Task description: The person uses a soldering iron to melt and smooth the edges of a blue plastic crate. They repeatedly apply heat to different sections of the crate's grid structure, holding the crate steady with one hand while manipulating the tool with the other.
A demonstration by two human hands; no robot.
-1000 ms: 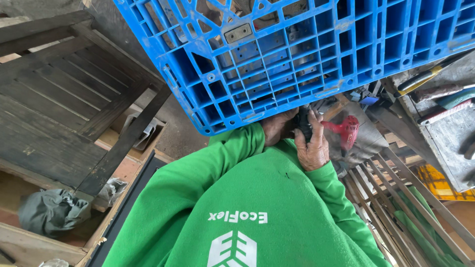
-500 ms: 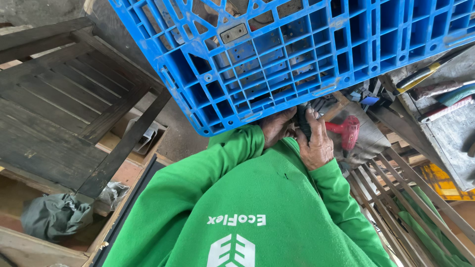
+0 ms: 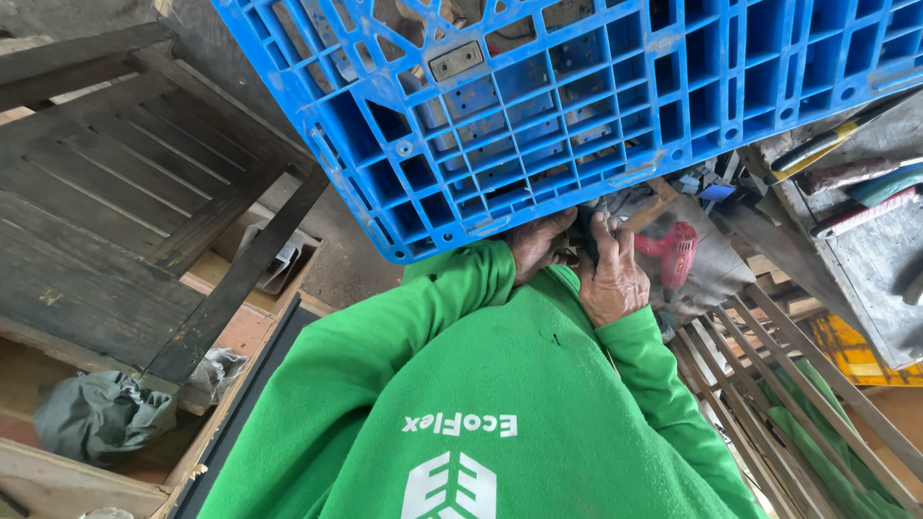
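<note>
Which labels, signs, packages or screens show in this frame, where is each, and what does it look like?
Printed logo on the green sweatshirt: bottom centre, white lettering above a white block emblem.
Small plate on the blue plastic pallet: upper centre, grey rectangle with two fastener holes; no marking legible.
No packages, signs or screens are visible.

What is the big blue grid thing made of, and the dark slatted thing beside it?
The blue pallet looks like moulded plastic: even colour, ribbed square cells, slightly scuffed. The dark slatted frame looks like old weathered wood: visible grain, dull unpainted boards.
</note>
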